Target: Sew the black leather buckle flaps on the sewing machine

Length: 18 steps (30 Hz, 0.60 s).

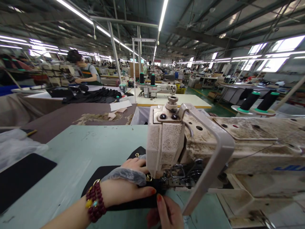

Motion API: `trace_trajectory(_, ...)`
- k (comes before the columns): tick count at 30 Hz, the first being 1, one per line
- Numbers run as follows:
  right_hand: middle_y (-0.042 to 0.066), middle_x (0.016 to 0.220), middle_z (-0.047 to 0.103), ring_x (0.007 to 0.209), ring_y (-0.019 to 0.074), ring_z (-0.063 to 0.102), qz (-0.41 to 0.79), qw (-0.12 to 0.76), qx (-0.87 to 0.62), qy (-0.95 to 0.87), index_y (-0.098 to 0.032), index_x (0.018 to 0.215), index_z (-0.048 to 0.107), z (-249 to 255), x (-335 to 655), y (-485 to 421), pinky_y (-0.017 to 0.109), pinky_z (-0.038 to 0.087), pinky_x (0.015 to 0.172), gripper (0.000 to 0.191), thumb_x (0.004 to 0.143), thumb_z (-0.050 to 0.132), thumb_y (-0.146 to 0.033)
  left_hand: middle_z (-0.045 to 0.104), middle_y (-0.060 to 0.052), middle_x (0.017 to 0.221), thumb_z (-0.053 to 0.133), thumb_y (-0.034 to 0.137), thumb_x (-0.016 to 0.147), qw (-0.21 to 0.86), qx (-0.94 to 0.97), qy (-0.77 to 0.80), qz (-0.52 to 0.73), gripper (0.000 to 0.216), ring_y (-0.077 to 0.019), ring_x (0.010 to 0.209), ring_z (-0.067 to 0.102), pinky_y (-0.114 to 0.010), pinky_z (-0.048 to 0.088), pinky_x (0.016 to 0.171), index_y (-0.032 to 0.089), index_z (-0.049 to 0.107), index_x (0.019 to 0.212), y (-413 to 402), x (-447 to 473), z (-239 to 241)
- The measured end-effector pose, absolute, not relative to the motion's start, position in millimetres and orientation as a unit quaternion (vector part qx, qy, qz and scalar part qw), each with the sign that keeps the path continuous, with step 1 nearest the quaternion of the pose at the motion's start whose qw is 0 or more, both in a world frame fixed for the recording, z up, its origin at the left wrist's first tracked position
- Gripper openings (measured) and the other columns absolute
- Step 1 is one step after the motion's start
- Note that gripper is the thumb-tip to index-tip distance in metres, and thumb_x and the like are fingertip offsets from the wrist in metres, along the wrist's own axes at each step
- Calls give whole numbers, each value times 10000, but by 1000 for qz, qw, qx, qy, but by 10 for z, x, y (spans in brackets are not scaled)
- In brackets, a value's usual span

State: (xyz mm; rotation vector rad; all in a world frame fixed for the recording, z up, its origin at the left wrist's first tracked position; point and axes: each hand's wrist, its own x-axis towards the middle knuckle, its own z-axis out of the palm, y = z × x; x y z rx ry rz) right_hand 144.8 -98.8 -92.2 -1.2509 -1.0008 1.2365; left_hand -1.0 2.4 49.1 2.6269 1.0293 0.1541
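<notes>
Large sewing workshop, sewing machine [164, 146] up close, black thread spools [268, 102], several worktables [190, 101], strip lights [163, 14], roof beams [202, 35].

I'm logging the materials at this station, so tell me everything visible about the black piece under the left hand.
The black piece looks smooth, matte and sheet-like, perhaps leather or fabric, with a rounded left end. It lies on the pale green tabletop, its right end close to the sewing machine's head. The left hand rests across it; the right hand's fingertips meet its near edge. Much is hidden.
</notes>
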Motion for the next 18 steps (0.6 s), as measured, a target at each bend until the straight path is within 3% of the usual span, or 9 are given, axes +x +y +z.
trace_trajectory(2, 80, 551, 649, 414, 115, 600, 524, 540, -516, -410, -138, 723, 594, -945, 1435, -960, 118, 450, 425, 651, 911, 423, -738, 672, 18, 1220, 543, 496, 887, 196, 918, 343, 45, 340, -206, 1001, 647, -277, 506, 879, 341, 691, 1152, 74, -18, 511)
trace_trajectory(5, 71, 552, 641, 384, 103, 566, 534, 550, -510, -390, -139, 737, 588, -939, 1407, -941, 121, 439, 405, 637, 906, 439, -735, 756, 44, 1043, 503, 476, 916, 279, 902, 328, 19, 316, -165, 915, 690, -209, 521, 817, 316, 749, 1033, 156, -48, 458)
trace_trajectory(9, 70, 585, 640, 397, 109, 577, 531, 555, -515, -382, -139, 729, 585, -897, 1383, -922, 132, 444, 405, 621, 920, 438, -711, 762, 48, 1060, 509, 464, 920, 365, 884, 292, 22, 321, -169, 950, 693, -203, 506, 871, 297, 739, 1069, 275, -76, 372)
trace_trajectory(18, 90, 627, 650, 446, 159, 572, 450, 519, -596, -416, -156, 759, 642, -936, 1392, -852, 214, 447, 398, 663, 932, 349, -726, 730, 45, 1144, 687, 428, 803, 411, 880, 234, 43, 330, -205, 1086, 639, -227, 424, 1002, 252, 734, 1079, 534, -27, 411)
